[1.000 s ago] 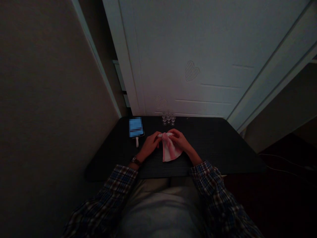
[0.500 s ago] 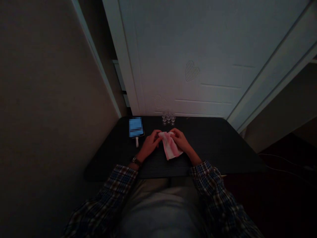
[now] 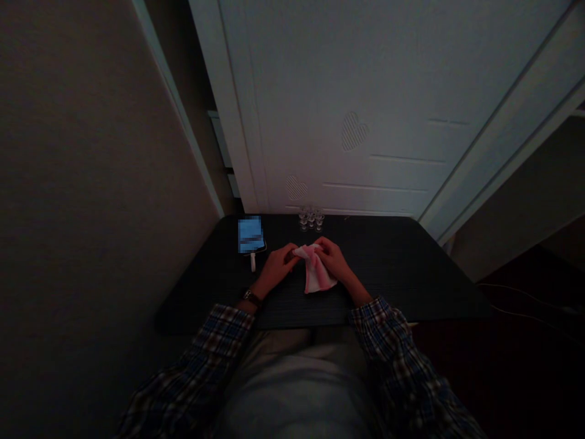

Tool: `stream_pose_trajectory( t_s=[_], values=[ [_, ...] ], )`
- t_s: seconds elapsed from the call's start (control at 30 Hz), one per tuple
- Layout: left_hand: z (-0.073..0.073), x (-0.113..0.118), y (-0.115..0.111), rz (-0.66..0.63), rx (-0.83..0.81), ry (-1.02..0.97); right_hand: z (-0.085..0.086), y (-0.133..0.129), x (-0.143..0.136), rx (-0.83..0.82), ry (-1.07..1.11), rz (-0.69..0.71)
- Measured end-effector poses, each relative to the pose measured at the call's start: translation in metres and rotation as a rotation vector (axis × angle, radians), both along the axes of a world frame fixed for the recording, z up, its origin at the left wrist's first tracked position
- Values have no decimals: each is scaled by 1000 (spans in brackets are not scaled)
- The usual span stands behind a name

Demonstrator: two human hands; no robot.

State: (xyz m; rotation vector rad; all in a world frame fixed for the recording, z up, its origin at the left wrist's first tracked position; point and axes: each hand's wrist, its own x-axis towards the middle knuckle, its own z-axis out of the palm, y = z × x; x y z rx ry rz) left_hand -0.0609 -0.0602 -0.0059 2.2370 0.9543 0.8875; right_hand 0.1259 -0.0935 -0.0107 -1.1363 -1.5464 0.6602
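Observation:
Over the dark table, both hands are together at a small pink and white cloth (image 3: 321,280). My left hand (image 3: 276,266) is closed at the cloth's left end, thumb and fingers pinched on it. Whether something small is also inside those fingers is hidden. My right hand (image 3: 335,259) grips the cloth's upper right part, fingers bent around it. The lower part of the cloth hangs down in folds between the hands. Just beyond them, a cluster of several small clear glasses (image 3: 311,219) stands near the table's back edge.
A phone-like device with a blurred bright screen (image 3: 250,235) lies on the left of the black table (image 3: 402,274), with a white handle-like piece (image 3: 253,262) below it. A white panel with embossed hearts (image 3: 354,131) rises behind the table. A wall (image 3: 105,183) stands at left.
The cloth has become more twisted and bunched at its top, and its hanging part has shifted slightly right. My left hand has turned a little; my right hand is almost unmoved.

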Motion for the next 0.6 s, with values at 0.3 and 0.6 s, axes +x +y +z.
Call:
stream_pose_trajectory(
  t_s=[0.3,0.6],
  values=[
    [4,0,-3,9,-8,18,3,-1,-1,-10,-9,13],
    [4,1,-3,24,26,18,0,0,0,2,16,35]
  ],
)
